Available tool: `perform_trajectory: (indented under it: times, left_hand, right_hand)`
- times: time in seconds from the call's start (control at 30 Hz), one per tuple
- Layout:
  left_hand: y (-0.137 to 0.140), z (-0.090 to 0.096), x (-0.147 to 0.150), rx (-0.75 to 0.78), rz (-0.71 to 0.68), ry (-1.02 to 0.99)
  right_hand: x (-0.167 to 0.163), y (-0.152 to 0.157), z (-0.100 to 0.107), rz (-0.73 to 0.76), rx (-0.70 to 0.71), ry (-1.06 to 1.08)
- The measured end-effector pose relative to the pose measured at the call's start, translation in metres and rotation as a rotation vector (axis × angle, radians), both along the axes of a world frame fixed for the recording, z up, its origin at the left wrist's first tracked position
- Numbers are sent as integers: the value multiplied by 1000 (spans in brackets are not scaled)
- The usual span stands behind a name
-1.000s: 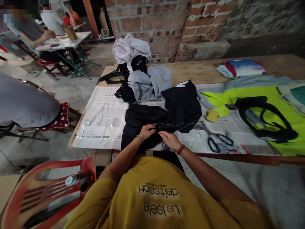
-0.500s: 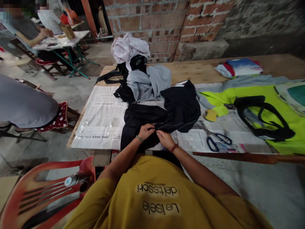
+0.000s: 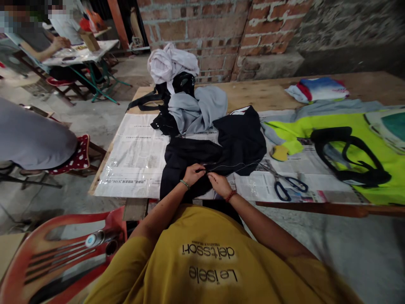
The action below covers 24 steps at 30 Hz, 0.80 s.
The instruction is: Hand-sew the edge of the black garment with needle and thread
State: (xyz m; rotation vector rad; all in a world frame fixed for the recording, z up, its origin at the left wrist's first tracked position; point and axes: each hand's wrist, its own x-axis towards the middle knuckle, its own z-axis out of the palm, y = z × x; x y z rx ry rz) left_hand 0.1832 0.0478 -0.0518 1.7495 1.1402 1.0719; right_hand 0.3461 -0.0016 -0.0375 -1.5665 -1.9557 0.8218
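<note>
A: Right, your left hand [image 3: 193,174] is pinching the black cloth [image 3: 221,154] at the near edge of the table [image 3: 268,95], fingers closed on a fold.

B: And your right hand [image 3: 219,183] is sitting just beside it, fingertips nipping the same fold. The two hands are nearly touching. A thin pale thread [image 3: 240,164] is running from your fingers off to the right across the cloth.

A: I cannot tell whether you are holding a needle; it is too small to see.

B: The cloth is lying on newspaper [image 3: 136,156], bunched up toward the middle of the table, its near edge hanging toward your lap.

A: You are wearing a green band on the left wrist and a red one on the right.

B: Scissors [image 3: 284,185] are lying on the paper to your right, well apart from your hands. A small yellow piece [image 3: 280,153] is sitting just past them.

A: Beyond that, a neon yellow garment [image 3: 348,126] is spreading out with black straps [image 3: 348,154] on top.

B: Behind the cloth, grey fabric [image 3: 199,107] and white fabric [image 3: 171,63] are piling up. A red chair [image 3: 47,249] is standing at your left.

A: Far left, other people are sitting at another table [image 3: 82,52].
</note>
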Motion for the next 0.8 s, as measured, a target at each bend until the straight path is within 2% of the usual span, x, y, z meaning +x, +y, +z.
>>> perform_trajectory:
  times: [0.57,0.8]
  left_hand:
    - [-4,1,1,24,44,6]
    - [-3,-2,1,51,19,-30]
  right_hand:
    - [-7,2,2,-50,-9,-64]
    - [-10,5,3,-67,-6,-137]
